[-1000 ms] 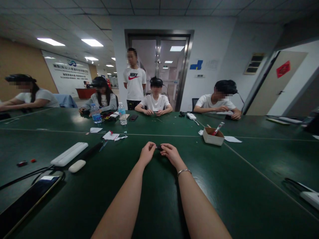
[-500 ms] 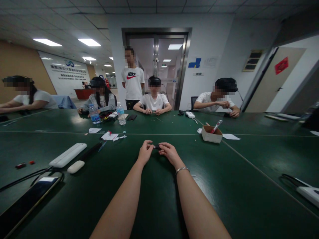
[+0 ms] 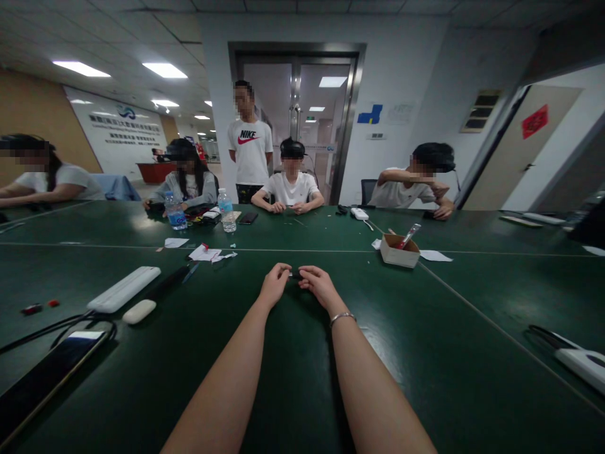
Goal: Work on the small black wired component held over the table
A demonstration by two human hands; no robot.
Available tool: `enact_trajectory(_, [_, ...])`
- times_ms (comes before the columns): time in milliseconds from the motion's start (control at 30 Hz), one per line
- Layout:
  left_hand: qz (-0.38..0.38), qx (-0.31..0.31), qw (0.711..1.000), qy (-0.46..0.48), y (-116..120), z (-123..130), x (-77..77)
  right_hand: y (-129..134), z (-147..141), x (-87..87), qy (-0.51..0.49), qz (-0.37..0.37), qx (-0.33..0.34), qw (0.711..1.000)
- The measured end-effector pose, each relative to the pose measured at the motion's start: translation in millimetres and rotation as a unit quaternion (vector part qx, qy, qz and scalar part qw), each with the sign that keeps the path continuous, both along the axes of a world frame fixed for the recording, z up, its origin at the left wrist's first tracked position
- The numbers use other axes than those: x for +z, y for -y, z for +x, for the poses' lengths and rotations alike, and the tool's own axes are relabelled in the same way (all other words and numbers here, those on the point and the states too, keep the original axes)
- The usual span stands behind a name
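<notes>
Out over the green table (image 3: 302, 366), both arms reach forward and the hands meet near its middle seam. A small black object with a silvery end (image 3: 296, 275) lies between my fingertips; it is too small to name. My right hand (image 3: 321, 287) is closed in a pinch on its black part. At the silvery end, my left hand (image 3: 274, 285) has thumb and fingertips pinched together. Whether the silvery bit is joined to the black part, I cannot tell.
To the left lie a white power strip (image 3: 125, 289), a white oval case (image 3: 139, 311), and a phone (image 3: 51, 384). Paper scraps (image 3: 205, 253) and a cardboard box (image 3: 399, 255) sit beyond my hands. Several people sit across the table; one stands behind.
My view has tilted and shifted slightly. My hands keep nearly the same pose around the small black object. The person at the far right has raised a forearm.
</notes>
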State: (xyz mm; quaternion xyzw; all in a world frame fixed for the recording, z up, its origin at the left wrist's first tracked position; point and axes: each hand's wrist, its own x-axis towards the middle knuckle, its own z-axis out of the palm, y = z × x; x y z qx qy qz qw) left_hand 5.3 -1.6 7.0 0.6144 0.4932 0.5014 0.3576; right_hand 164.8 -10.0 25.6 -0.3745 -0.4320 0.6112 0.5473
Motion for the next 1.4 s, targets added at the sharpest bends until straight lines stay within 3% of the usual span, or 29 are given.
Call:
enact_trajectory(333, [-0.004,0.012,1.000,-0.012,1.8,-0.9,2.9,0.0,-0.3,-0.2,0.000,0.002,-0.004,1.000])
enact_trajectory(533, [-0.048,-0.011,0.999,0.010,3.4,-0.3,5.3,-1.6,-0.1,-2.1,0.001,0.001,-0.005,1.000])
enact_trajectory(700, [-0.010,-0.005,1.000,0.011,2.4,-1.0,3.8,-1.4,0.0,-2.5,-0.004,0.003,0.003,1.000])
enact_trajectory(1400, [0.000,-0.011,1.000,0.016,1.1,-1.9,2.3,-1.8,0.0,-3.1,-0.004,0.008,0.004,1.000])
